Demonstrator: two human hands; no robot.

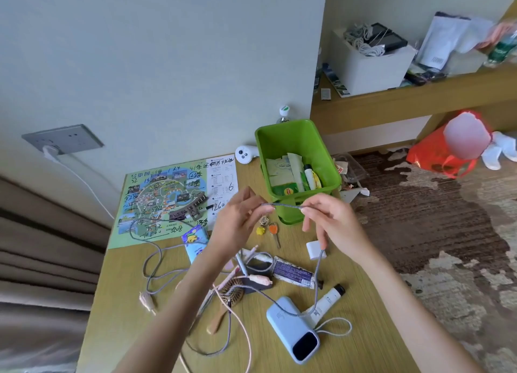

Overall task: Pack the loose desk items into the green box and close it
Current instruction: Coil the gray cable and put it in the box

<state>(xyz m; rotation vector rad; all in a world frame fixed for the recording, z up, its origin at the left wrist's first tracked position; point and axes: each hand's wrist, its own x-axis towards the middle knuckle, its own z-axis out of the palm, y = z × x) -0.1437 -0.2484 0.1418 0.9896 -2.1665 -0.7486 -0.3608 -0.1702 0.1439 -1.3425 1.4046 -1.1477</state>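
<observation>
— Where's the green box [291, 140]?
— Upright on the table [349, 330], far side, about one o'clock from the middle, top open. Tea packets [282, 189] and a small tube lie inside it.
— And the hands?
— Both are raised just in front of its near wall. A grey cable [282, 205] is stretched between them. The left hand [237, 221] pinches it with thumb and fingers, and the right hand [333, 221] pinches it the same way.
— Where does the cable run?
— From the right hand it drops toward six o'clock, across a blue power bank [291, 328].
— What lies around?
— Keys [270, 228] lie below the hands. A white plug [314, 249] sits at five o'clock of the box. A hairbrush [232, 291] lies among tangled cords at seven o'clock. A printed map [165, 202] lies at nine, and a white controller [246, 153] sits just beside the box at ten.
</observation>
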